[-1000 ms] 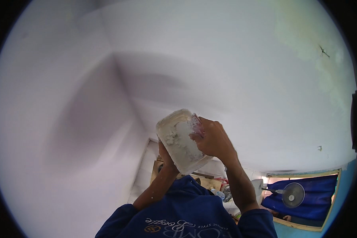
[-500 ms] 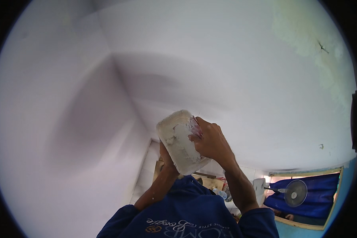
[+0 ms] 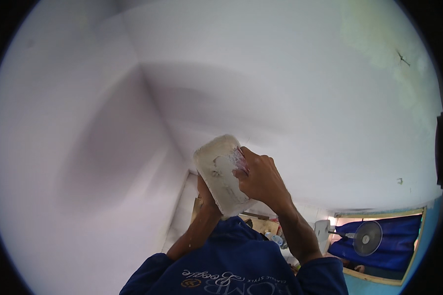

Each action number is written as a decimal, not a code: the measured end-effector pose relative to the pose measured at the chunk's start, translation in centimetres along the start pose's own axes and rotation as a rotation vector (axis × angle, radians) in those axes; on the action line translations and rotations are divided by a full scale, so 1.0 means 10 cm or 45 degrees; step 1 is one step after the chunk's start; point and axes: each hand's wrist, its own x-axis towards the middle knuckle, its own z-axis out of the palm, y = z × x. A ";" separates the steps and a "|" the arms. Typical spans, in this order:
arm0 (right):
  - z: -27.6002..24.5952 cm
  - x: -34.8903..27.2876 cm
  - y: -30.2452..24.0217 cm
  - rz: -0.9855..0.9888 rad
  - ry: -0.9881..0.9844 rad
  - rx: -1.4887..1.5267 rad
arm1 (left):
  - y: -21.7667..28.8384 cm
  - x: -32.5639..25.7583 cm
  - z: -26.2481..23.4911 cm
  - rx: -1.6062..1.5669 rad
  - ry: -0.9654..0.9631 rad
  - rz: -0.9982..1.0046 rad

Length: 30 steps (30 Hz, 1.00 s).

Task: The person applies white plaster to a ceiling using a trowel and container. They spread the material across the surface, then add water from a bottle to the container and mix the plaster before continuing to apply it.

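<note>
A rectangular, pale plastic tub (image 3: 216, 164) with whitish paste smeared in it is held up in front of my chest, tilted. My left hand (image 3: 205, 191) supports it from its left side and underneath; those fingers are hidden behind the tub. At the tub's right side, my right hand (image 3: 262, 174) is closed around a reddish scraper (image 3: 240, 160), smeared with white paste and resting against the paste inside. Only a small part of the scraper shows past my fingers.
Pale walls meet at a corner (image 3: 152, 93) ahead, with a greenish patch at upper right. A grey fan (image 3: 367, 238) stands out before a framed opening with a blue curtain (image 3: 398, 243) at lower right. Below lie a wooden board (image 3: 263, 226) and clear plastic items (image 3: 276, 240).
My right hand and the scraper have shifted slightly left and down against the tub. Paste in the tub looks more spread out. The left hand's hold stays the same.
</note>
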 end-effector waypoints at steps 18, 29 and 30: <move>-0.42 0.22 -0.09 -0.031 -0.048 -0.039 | -0.05 0.16 0.49 0.062 0.159 0.002; -0.42 0.18 -0.07 -0.030 -0.009 0.142 | -0.10 0.19 0.36 0.054 0.135 0.026; -0.39 0.17 -0.08 -0.010 -0.047 0.084 | -0.06 0.20 0.34 0.060 0.097 0.033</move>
